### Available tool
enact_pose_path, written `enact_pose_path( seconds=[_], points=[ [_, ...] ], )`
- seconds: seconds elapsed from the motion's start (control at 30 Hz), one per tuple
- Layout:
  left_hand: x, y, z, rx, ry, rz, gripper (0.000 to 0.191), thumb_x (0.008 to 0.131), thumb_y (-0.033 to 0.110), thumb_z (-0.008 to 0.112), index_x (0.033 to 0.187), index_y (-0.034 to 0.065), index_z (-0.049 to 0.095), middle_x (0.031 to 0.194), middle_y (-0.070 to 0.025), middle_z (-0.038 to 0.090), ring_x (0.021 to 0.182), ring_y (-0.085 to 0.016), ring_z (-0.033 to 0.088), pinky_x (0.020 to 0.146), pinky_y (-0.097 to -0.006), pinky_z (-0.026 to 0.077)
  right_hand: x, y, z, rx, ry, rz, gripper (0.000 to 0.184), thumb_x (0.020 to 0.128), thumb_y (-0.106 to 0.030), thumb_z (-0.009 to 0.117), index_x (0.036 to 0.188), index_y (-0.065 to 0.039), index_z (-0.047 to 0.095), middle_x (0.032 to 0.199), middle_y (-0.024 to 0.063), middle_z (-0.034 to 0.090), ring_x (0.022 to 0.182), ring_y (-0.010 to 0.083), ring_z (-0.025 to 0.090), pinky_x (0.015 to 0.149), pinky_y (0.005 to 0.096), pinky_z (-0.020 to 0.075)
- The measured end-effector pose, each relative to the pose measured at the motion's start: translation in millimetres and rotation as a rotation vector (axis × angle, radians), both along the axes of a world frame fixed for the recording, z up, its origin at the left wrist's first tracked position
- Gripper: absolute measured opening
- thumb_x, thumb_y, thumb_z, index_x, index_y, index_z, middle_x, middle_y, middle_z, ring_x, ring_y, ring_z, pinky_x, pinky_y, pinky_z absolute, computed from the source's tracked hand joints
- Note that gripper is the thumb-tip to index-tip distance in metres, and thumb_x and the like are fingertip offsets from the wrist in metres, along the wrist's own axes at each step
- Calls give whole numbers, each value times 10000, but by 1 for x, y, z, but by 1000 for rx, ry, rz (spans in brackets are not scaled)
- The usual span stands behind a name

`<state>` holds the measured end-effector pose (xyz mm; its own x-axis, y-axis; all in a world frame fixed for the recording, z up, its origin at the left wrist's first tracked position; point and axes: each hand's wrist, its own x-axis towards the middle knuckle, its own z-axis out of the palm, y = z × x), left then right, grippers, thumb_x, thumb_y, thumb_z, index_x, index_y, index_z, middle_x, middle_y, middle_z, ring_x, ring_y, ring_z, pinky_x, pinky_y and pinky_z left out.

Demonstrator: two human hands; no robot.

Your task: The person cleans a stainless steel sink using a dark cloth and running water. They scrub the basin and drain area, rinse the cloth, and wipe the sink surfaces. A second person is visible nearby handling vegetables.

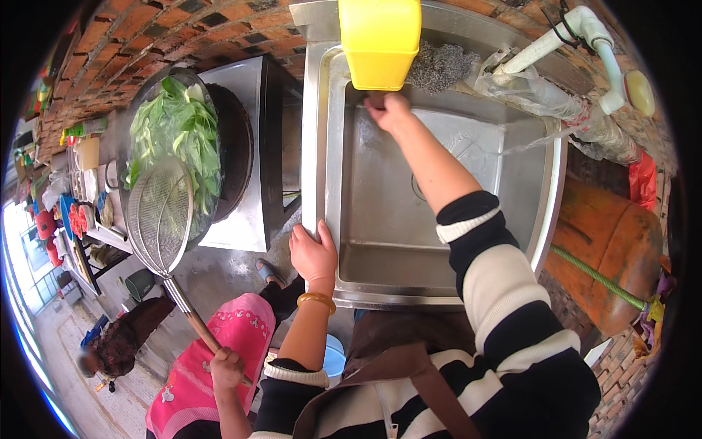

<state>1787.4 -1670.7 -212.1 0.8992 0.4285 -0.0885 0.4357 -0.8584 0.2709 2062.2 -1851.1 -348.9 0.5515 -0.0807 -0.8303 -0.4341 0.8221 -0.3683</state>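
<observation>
My left hand rests against the left rim of a stainless steel sink, thumb apart from the fingers and nothing seen in it. A yellow bangle circles that wrist. Over the far left corner of the basin, my right hand reaches just below a yellow plastic container. Its fingertips are partly hidden near a small dark patch, so I cannot tell whether they hold anything. Beside the container lies a heap of grey steel wool. Water streams into the sink from the right.
To the left, a co-worker's hand holds a mesh strainer over a wok of leafy greens on a metal stove. White plastic pipe runs along the brick wall. An orange gas cylinder lies right of the sink. Another person is farther off.
</observation>
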Motion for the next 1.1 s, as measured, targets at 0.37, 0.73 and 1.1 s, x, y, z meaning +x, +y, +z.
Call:
enact_pose_path(
  seconds=[0.37,0.73,1.1],
  points=[
    [-1,4,-4,-15,105,25,410,895,394,578,885,-7,495,857,-204,584,858,-410,564,740,-492,468,-45,-260,-50,-390,126,-476,279,960,-71,302,1131,23,501,986,188,602,705,281,634,558,330,561],
    [0,0,-3,13,59,18,399,902,381,569,884,-10,489,865,-204,581,874,-419,557,725,-507,459,-77,28,-54,-1243,-49,1097,403,939,-129,415,1341,-130,428,1387,171,393,1181,396,467,964,457,433],
    [-3,1,-5,31,4,-12,405,936,380,529,887,-18,473,825,-235,587,815,-433,559,694,-506,435,-107,-215,-21,-2122,-314,1735,382,860,-151,509,1235,-205,555,1167,33,542,1099,269,498,864,432,439]
  ],
)
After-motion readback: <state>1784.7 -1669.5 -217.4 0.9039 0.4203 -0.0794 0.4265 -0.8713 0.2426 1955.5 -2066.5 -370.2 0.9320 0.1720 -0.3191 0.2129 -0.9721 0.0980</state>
